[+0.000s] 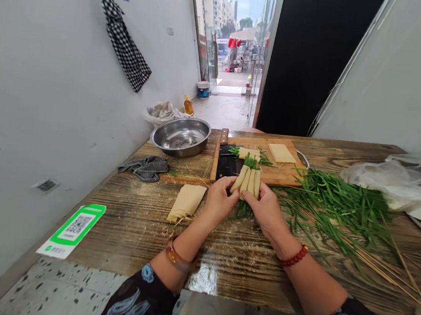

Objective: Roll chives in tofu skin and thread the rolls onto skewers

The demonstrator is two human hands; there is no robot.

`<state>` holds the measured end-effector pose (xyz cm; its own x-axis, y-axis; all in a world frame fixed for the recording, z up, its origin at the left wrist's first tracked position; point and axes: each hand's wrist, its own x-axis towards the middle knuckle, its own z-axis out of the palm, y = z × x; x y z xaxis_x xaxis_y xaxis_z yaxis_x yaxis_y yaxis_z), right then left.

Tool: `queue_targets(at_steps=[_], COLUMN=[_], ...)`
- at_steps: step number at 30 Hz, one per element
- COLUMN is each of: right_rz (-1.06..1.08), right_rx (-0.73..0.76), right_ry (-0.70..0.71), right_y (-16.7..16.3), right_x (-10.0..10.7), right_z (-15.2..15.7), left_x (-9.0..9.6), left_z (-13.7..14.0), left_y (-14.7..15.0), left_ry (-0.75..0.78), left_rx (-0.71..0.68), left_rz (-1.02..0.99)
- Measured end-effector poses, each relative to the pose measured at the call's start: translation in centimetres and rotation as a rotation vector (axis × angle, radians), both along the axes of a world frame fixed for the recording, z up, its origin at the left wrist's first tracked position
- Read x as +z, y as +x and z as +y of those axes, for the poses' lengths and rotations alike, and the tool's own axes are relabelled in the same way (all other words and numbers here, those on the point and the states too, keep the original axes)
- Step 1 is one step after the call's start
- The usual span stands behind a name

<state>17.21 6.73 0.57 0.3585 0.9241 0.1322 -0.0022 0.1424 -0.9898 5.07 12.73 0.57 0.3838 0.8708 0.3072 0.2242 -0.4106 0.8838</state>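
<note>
Between my two hands is a row of several tofu-skin rolls (246, 180) with green chives sticking out at both ends. My left hand (223, 197) pinches the row from the left side, and my right hand (261, 204) grips it from the right with the thumb across the front. Just beyond, more tofu-skin rolls (249, 154) lie on the cutting board (276, 173), over the dark blade of a cleaver (228, 162). A flat tofu-skin stack (282, 153) rests on the board's far right. Left of my hands lies another tofu-skin pile (186, 202).
Loose chives (341, 201) spread over the right of the wooden table, with thin bamboo skewers (369, 259) beside them. A metal basin (181, 137) and a grey cloth (144, 167) stand at the left. A plastic bag (396, 177) lies far right.
</note>
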Motion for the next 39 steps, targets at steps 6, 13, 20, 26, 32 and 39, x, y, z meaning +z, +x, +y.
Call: queue_targets(at_steps=[6, 13, 20, 26, 32, 39], right_rz=[0.011, 0.083, 0.093, 0.041, -0.089, -0.159], right_rx=[-0.039, -0.011, 0.114, 0.046, -0.005, 0.019], right_ry=[0.012, 0.036, 0.020, -0.038, -0.066, -0.019], right_y=[0.1, 0.3, 0.9, 1.0, 1.1, 1.6], right_x=[-0.6, -0.7, 0.4, 0.0, -0.4, -1.2], right_z=[0.2, 0.2, -0.2, 0.0, 0.2, 0.4], left_x=[0.2, 0.6, 0.9, 0.9, 0.7, 1.2], left_z=[-0.4, -0.8, -0.2, -0.4, -0.5, -0.6], left_y=[0.2, 0.6, 0.2, 0.3, 0.3, 0.2], left_ry=[-0.113, -0.359, -0.402, -0.436, -0.428, -0.427], left_rx=[-0.189, -0.322, -0.292, -0.282, -0.241, -0.241], left_rz=[-0.088, -0.331, -0.400, -0.400, -0.383, -0.385])
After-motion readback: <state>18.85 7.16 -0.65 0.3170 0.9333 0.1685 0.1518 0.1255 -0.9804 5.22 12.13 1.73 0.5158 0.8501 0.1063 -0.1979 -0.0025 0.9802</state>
